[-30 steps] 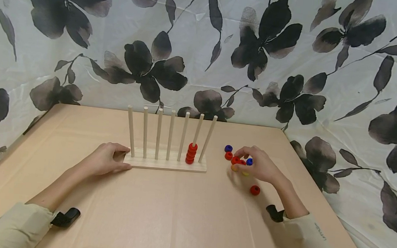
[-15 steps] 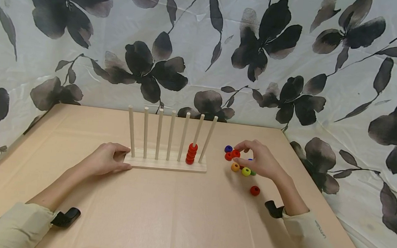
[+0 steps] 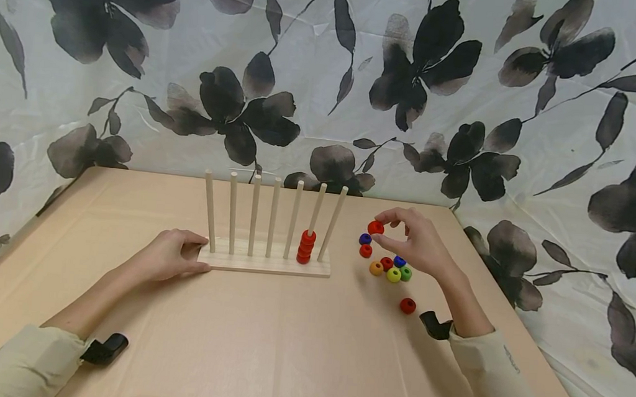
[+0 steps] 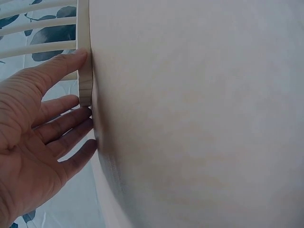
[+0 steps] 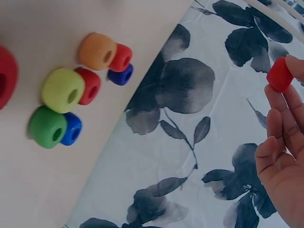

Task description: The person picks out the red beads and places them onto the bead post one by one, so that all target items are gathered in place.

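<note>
A pale wooden peg stand (image 3: 262, 265) with a row of upright pegs stands on the table. Several red beads (image 3: 306, 247) are stacked on its second peg from the right. My left hand (image 3: 170, 253) holds the left end of the stand's base, the thumb (image 4: 71, 61) on the front edge and the fingers around the end. Raised over the table to the right of the stand, my right hand (image 3: 418, 240) pinches a red bead (image 5: 280, 75) between thumb and fingertips.
Loose beads lie below my right hand: orange (image 3: 376, 268), yellow (image 3: 393, 275), green (image 3: 405, 273), blue (image 3: 365, 239) and red (image 3: 386, 264). A separate red bead (image 3: 408, 305) sits nearer the front. Floral cloth (image 3: 339, 69) hangs behind the table.
My right hand has picked a red bead out of the loose group and lifted it up and slightly away. The left hand and the stand have stayed put.
</note>
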Tool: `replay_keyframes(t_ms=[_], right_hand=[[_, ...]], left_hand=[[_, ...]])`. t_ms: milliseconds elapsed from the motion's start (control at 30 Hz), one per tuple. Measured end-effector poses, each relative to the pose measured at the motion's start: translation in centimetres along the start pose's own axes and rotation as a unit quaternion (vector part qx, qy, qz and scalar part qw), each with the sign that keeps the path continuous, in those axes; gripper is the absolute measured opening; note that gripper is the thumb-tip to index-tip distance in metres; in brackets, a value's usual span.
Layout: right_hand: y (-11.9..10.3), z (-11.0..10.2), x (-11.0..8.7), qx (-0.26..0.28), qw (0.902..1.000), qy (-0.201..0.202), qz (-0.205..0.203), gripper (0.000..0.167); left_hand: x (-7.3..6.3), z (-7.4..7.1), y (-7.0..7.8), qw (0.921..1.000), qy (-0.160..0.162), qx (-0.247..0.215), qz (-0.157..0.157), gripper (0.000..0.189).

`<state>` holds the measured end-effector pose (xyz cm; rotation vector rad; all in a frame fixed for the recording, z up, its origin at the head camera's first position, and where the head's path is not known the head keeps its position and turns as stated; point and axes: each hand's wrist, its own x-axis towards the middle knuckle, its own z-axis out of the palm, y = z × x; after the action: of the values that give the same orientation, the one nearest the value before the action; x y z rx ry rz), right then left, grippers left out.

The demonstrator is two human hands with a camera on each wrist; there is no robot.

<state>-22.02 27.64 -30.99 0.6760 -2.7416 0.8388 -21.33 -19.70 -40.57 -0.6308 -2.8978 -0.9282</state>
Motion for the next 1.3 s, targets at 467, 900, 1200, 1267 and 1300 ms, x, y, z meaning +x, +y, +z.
replay_keyframes(t_ms=[467, 900, 1200, 1267, 1300], right_hand=[[-2.6, -0.3, 1.3, 0.025, 0.9973, 0.066, -0.021, 0.038], [-4.4, -0.4, 2.3, 0.043, 0.9901, 0.115, -0.068, 0.038], [-6.0, -0.5, 3.4, 0.057, 0.9850, 0.130, -0.099, 0.038], [-6.4, -0.5, 3.7, 0.063, 0.9842, 0.127, -0.107, 0.038], [-6.5, -0.4, 3.9, 0.066, 0.9839, 0.125, -0.110, 0.038]], left_hand=[[-0.1, 0.0, 0.1, 0.9999, -0.002, -0.004, -0.012, 0.062], [-0.1, 0.0, 0.0, 1.0000, -0.003, -0.002, -0.008, 0.062], [0.0, 0.0, -0.2, 1.0000, -0.001, 0.002, -0.006, 0.063], [0.0, 0.0, -0.2, 1.0000, -0.002, 0.002, -0.006, 0.063], [0.0, 0.0, -0.2, 1.0000, -0.003, 0.001, -0.006, 0.063]])
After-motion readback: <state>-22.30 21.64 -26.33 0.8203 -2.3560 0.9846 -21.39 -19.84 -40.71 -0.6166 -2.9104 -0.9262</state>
